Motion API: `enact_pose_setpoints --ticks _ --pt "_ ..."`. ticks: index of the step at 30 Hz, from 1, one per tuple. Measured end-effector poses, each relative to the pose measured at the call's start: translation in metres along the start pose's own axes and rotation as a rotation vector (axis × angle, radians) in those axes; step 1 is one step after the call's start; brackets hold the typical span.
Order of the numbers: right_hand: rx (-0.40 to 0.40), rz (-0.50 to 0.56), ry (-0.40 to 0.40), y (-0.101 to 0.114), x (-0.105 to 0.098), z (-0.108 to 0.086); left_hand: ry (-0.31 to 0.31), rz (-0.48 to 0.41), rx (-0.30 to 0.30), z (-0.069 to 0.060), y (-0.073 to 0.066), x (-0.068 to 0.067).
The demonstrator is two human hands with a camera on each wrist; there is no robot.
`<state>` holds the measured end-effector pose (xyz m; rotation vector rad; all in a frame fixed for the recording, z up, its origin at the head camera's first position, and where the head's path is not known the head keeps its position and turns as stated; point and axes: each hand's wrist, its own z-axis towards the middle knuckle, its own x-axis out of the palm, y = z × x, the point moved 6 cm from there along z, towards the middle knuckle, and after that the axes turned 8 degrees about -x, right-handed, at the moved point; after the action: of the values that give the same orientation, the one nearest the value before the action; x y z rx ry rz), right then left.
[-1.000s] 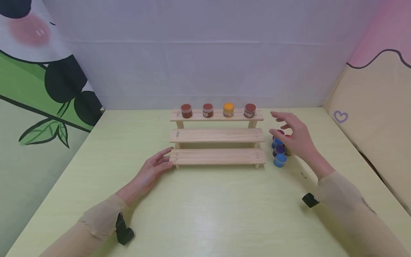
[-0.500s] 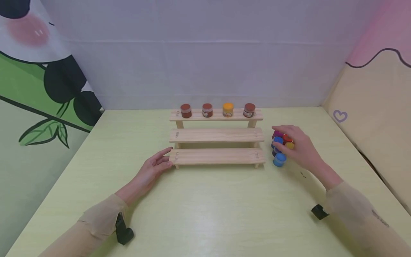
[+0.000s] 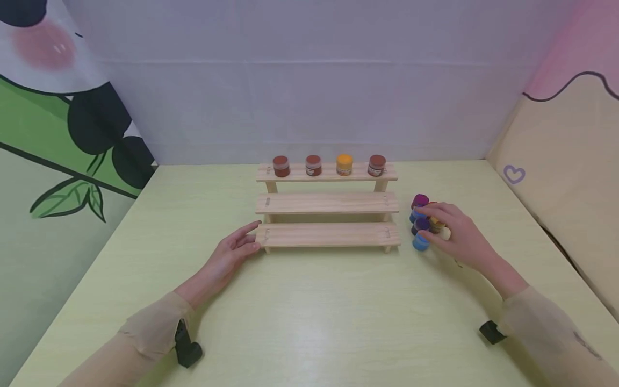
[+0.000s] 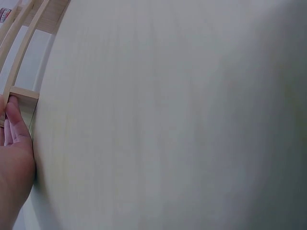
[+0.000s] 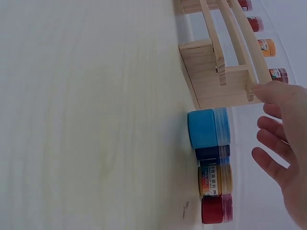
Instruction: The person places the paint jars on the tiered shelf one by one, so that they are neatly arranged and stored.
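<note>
A three-step wooden rack [image 3: 329, 203] stands on the table. My left hand [image 3: 223, 264] holds the left end of its lowest step, thumb at the front corner and a finger at the back one. Right of the rack, small paint jars stand bunched together: light blue [image 3: 420, 243], dark purple [image 3: 420, 226], blue, magenta [image 3: 420, 200] and, partly covered by my fingers, yellow [image 5: 215, 180] and red [image 5: 217, 209]. My right hand [image 3: 461, 236] hovers over these jars, fingers loosely bent and apart from the thumb, gripping none.
On the top step sit two reddish-brown jars [image 3: 281, 166] at the left, a yellow-orange jar [image 3: 344, 165] and another reddish-brown jar [image 3: 376, 166]. A pale cloth wall [image 3: 309, 107] rises behind the table, with printed panels at both sides.
My right hand has come down and towards me, from above the far jars to over the near ones. My left hand stays at the rack's end.
</note>
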<state>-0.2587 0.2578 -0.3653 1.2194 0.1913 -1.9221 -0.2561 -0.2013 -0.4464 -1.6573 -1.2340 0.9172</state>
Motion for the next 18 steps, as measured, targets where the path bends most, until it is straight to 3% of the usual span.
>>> enact_pose_setpoints --ticks 7,18 --pt "0.085 -0.002 0.086 -0.004 0.005 -0.013 0.013 -0.013 0.01 0.001 0.0 -0.001" --pt "0.079 0.028 0.127 -0.005 0.011 -0.022 0.011 -0.004 0.024 0.0 -0.001 0.0"
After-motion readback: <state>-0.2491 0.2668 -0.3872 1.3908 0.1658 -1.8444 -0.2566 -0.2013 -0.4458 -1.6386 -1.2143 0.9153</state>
